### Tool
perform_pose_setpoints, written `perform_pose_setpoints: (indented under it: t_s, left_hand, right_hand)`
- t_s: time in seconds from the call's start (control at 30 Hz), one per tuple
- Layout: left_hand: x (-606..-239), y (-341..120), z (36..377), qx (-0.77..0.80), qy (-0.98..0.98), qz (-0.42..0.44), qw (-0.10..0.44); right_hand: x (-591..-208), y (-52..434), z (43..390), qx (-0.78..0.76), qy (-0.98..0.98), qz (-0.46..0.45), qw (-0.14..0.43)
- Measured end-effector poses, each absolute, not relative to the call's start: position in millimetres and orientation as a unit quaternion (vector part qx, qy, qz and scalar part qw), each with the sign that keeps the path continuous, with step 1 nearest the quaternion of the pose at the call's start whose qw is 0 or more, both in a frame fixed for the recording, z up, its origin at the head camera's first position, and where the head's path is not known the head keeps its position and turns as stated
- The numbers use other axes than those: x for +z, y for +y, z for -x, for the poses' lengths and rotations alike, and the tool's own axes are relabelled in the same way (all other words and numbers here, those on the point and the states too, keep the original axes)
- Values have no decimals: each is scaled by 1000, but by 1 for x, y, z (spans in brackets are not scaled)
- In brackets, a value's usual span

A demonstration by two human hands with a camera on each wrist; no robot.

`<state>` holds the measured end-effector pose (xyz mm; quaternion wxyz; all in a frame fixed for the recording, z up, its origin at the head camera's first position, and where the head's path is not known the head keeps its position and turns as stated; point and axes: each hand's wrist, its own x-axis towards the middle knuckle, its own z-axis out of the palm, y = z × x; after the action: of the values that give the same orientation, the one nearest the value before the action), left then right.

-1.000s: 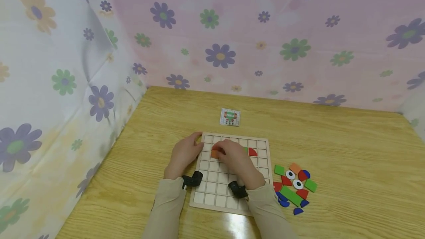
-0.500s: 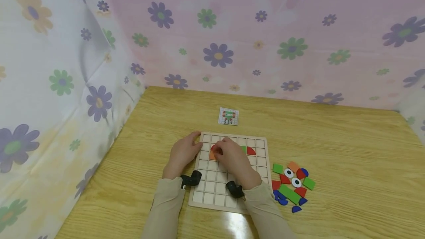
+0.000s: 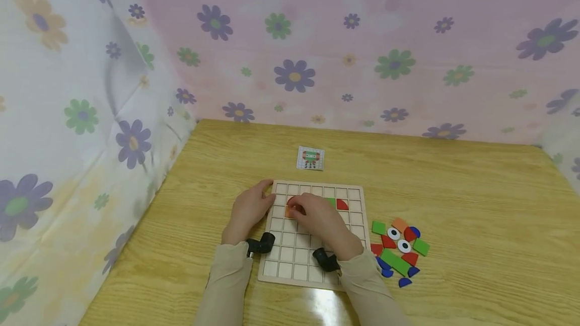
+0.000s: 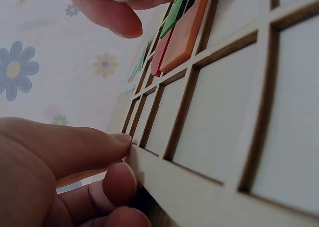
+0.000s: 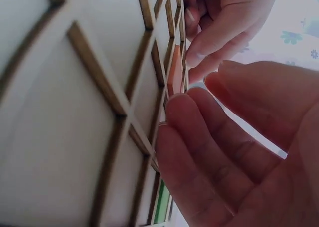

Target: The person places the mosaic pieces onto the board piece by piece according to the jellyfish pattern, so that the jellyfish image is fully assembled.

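R hand (image 3: 314,214): over bd's upper L part; fingers lightly bent, thumb tip close by, no pc visible betw. tips.
Orange sq (image 4: 184,35): on the grid, just beside R hand's tips; can't tell if fully seated.
L red (image 4: 160,53): touching orange sq, on its far side; partly hidden in head view.
Green sq (image 3: 332,201) + R red (image 3: 342,204): side by side on bd, just past R hand.
L hand (image 3: 248,211): at bd's upper L corner, one fingertip on rim, others bent alongside; can't tell if they grip.
Bd (image 3: 287,254): wooden grid, flat on table (image 3: 476,205).
Pile (image 3: 395,261): R of bd; green, red, orange, blue pcs, 2 white discs w/ black dots.
Card (image 3: 310,158): behind bd, figure printed on grid.
Cams (image 3: 261,243): black, 1 per wrist.
Cloth (image 3: 353,54): flowered, behind table.
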<state>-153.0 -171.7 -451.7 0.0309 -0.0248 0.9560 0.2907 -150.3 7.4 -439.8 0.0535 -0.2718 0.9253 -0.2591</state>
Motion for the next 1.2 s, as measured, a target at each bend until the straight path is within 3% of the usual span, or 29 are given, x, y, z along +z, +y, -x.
perform_pose_setpoints:
  t_s: [0.43,0.97,1.2]
  left_hand:
    - [-454,-173,153,303,953,15,25]
    - [-455,-172,151,325,945,19,39]
    - [-456,-173,153,323,946,23,38]
  right_hand:
    - [-426,26,140,-267,921,276,59]
    - [-436,77,136,-275,933,230,41]
    - [-437,95,137,-272,934,223,60]
